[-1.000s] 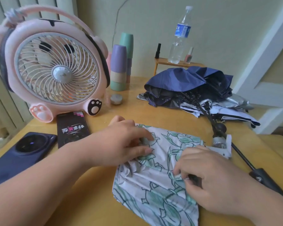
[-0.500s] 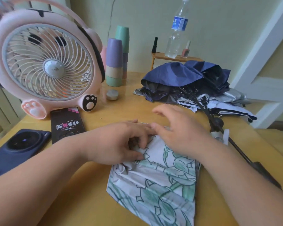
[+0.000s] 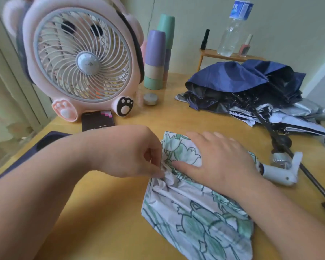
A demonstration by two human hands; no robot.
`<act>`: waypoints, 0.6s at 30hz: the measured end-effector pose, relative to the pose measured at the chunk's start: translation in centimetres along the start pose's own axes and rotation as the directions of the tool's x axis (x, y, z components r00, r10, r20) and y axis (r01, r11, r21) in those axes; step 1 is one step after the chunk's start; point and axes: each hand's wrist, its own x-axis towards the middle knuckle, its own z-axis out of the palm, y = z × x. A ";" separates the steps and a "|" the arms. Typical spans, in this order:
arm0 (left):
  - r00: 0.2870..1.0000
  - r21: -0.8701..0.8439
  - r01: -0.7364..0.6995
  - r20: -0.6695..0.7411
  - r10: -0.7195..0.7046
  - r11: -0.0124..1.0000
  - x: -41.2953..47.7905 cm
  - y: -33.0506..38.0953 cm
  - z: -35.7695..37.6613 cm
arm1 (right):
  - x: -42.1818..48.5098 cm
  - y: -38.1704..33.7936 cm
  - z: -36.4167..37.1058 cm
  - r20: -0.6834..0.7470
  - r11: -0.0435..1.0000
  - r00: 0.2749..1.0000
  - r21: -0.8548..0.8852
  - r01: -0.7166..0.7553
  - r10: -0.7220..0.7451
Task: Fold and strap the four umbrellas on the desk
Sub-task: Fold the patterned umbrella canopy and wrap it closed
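Note:
A white umbrella with a green flower print (image 3: pixel 199 218) lies loosely folded on the wooden desk (image 3: pixel 105 212), its white handle (image 3: pixel 278 174) pointing right. My left hand (image 3: pixel 131 152) pinches a crumpled fold of its fabric at the left edge. My right hand (image 3: pixel 219 158) lies flat on the upper part of the canopy, fingers straight and spread. A navy umbrella (image 3: pixel 242 79) sits unfolded at the back right, on top of a silver and white one (image 3: pixel 298 117). A black umbrella shaft (image 3: pixel 308 173) runs diagonally along the right.
A pink bear-shaped fan (image 3: pixel 83 61) stands at the back left, with a black phone (image 3: pixel 98 120) and a dark blue device (image 3: pixel 49 141) in front. Stacked pastel cups (image 3: pixel 155 59), a small round tin (image 3: pixel 150 98) and a little shelf (image 3: pixel 227 57) with a water bottle (image 3: pixel 233 27) stand at the back.
My right hand moved from the umbrella's lower right side up onto its top and now presses flat. My left hand shifted to pinching the fabric's left edge. The camera moved closer.

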 end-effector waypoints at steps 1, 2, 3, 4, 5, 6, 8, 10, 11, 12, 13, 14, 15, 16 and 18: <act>1.000 0.003 0.011 0.018 -0.011 1.000 0.1 0.1 0.2 | 0.0 0.0 0.0 -0.009 1.000 1.000 0.012 -0.002 0.002; 1.000 -0.006 0.019 0.021 -0.019 1.000 0.2 0.1 0.4 | -0.1 0.1 0.0 -0.025 0.999 1.000 0.034 -0.002 0.002; 1.000 -0.011 0.016 0.026 -0.015 1.000 0.4 0.2 0.6 | -0.3 0.1 -0.1 -0.046 0.998 0.999 0.066 0.008 -0.005; 0.999 -0.019 0.013 0.030 -0.012 1.000 0.5 0.3 0.7 | -0.7 0.1 -0.2 -0.067 0.994 0.998 0.106 0.026 -0.019; 0.999 -0.033 0.007 0.035 -0.006 0.999 0.5 0.2 0.9 | -1.2 0.0 -0.2 -0.082 0.988 0.996 0.144 0.049 -0.038; 0.999 -0.056 0.007 0.043 -0.004 0.998 0.5 0.3 0.8 | -1.8 -0.2 -0.2 -0.085 0.982 0.995 0.173 0.073 -0.059; 0.998 -0.111 0.007 0.057 0.000 0.994 0.5 0.2 0.7 | -2.8 -0.8 0.1 -0.050 0.978 0.995 0.184 0.094 -0.087; 0.997 -0.171 -0.002 0.072 0.015 0.985 0.4 0.3 0.6 | -3.5 -1.4 0.6 -0.015 0.983 0.997 0.172 0.071 -0.069; 0.996 -0.201 -0.004 0.082 0.021 0.980 0.4 0.3 0.6 | -3.7 -1.7 0.8 -0.011 0.984 0.999 0.172 0.053 -0.052; 0.996 -0.224 0.002 0.092 0.020 0.974 0.5 0.4 0.6 | -3.9 -1.9 1.0 -0.014 0.984 0.999 0.177 0.036 -0.034; 0.995 -0.234 0.008 0.101 0.016 0.972 0.5 0.3 0.7 | -3.9 -2.1 1.1 -0.023 0.982 1.000 0.188 0.023 -0.019; 0.994 -0.233 0.013 0.108 0.012 0.972 0.6 0.3 0.8 | -4.0 -2.3 1.3 -0.032 0.978 0.999 0.206 0.011 -0.005; 0.994 -0.218 0.008 0.105 0.015 0.976 0.5 0.2 0.9 | -4.1 -2.3 1.5 -0.040 0.974 0.999 0.225 0.002 0.007; 0.995 -0.198 -0.020 0.088 0.038 0.980 0.4 0.0 0.9 | -4.1 -2.3 1.6 -0.045 0.971 0.999 0.239 -0.004 0.016; 0.988 -0.189 -0.137 0.041 0.147 0.972 -0.2 -0.8 1.2 | -4.2 -2.3 1.8 -0.043 0.970 0.999 0.242 -0.005 0.016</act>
